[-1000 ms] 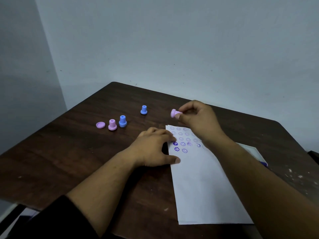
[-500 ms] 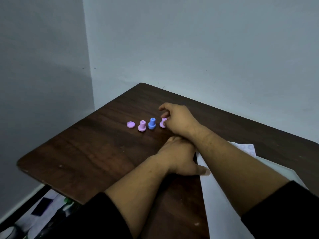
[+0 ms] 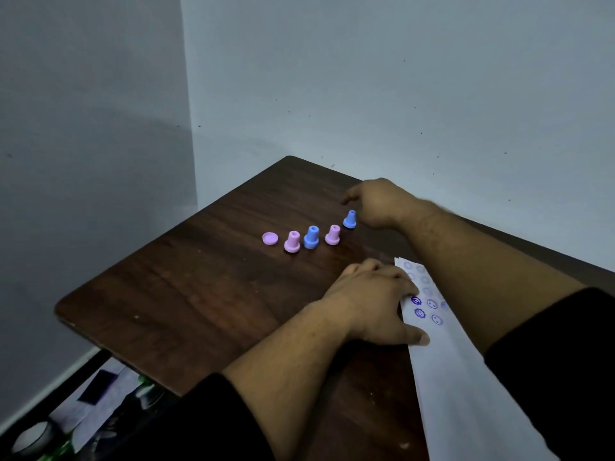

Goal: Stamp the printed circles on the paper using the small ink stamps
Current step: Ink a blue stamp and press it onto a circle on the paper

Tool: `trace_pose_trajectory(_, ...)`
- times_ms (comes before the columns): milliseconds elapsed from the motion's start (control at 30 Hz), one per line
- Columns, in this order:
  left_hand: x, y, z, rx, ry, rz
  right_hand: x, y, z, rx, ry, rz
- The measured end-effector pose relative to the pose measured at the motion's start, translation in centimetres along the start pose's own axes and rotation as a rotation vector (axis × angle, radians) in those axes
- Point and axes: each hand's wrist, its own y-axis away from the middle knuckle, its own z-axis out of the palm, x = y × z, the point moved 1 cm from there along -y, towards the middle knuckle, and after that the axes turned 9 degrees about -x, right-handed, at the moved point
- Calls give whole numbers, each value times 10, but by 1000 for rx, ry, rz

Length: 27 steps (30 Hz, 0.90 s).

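Note:
Along the dark wooden table (image 3: 199, 294) runs a row of small stamps: a pink stamp (image 3: 292, 241), a blue stamp (image 3: 311, 237), a second pink stamp (image 3: 332, 234) and a second blue stamp (image 3: 349, 219). My right hand (image 3: 379, 202) hovers right beside that last blue stamp, fingers loosely bent, nothing held. The white paper (image 3: 466, 377) lies at the right, with a few inked marks (image 3: 420, 312) among its printed circles. My left hand (image 3: 376, 304) rests flat on the paper's left edge, and my right forearm covers part of the sheet.
A loose pink cap (image 3: 270, 238) lies at the left end of the row. Walls meet just behind the table's far corner (image 3: 289, 158). Beyond the table's left edge, clutter (image 3: 83, 410) lies on the floor.
My right hand set the pink stamp down in the row beside the blue one, let go, and moved right to the far blue stamp. My left hand stayed on the paper.

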Motion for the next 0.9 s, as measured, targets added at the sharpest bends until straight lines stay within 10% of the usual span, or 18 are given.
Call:
trace_pose_trajectory(433, -3, -3, 4, 23, 37, -11, 43, 32, 5, 257, -429, 58)
trace_pose_trajectory(900, -3, -5, 0, -16, 3, -31, 153, 322, 47, 642, -715, 386)
